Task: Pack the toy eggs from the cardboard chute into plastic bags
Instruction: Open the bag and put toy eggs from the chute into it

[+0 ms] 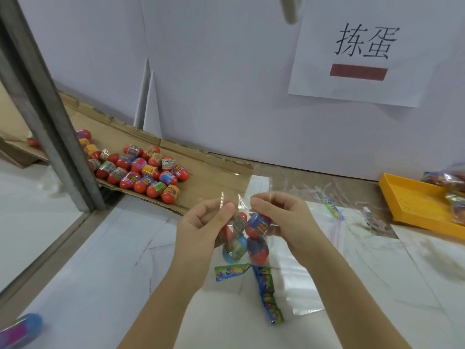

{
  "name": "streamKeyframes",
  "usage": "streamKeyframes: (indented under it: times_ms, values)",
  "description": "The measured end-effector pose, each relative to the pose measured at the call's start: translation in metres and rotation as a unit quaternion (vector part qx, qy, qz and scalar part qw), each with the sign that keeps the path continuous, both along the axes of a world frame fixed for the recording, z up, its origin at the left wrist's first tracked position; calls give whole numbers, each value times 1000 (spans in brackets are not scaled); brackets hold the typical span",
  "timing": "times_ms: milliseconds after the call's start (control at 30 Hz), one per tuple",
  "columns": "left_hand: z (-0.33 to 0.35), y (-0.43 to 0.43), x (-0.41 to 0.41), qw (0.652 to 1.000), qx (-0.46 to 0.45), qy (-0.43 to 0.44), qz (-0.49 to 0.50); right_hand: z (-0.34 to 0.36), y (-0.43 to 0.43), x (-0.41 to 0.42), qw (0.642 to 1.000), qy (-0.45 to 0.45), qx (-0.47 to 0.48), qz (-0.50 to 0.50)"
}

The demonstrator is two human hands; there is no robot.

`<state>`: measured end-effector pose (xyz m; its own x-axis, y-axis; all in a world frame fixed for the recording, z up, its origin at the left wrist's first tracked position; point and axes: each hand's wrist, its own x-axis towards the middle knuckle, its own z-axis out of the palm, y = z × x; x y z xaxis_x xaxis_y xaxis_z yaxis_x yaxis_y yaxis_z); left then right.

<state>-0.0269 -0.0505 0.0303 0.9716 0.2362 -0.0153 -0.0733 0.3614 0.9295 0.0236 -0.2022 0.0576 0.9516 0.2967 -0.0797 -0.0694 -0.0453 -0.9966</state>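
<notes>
eggs on chute left, tray right

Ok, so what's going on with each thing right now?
Clear plastic bag: held by its top, colourful toy eggs inside.
Left hand: pinches the bag's top edge.
Right hand: pinches the bag's top edge.
Loose toy eggs on brown cardboard chute: piled, unpacked.
Yellow plastic tray: holds filled bags.

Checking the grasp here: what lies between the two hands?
Head view: the clear plastic bag, pinched at its top by left hand and right hand, with toy eggs inside it.
</notes>
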Motion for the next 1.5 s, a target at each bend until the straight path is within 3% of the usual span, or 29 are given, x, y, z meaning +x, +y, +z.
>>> streamKeyframes:
  times_ms: [367,800,1033,1200,1500]
  values:
    - [2,2,3,998,-63,12,24,-2,-15,10,998,32,53,33]
    - [2,6,5,995,20,1,102,4,-15,10,997,6,74,15]
    - [6,14,4,998,-40,25,30,4,-8,5,998,-19,64,6]
    - [8,18,3,999,-31,21,5,7,-13,7,997,-11,79,-8]
    - [10,20,3,998,-10,-1,65,3,-12,8,992,-13,127,4]
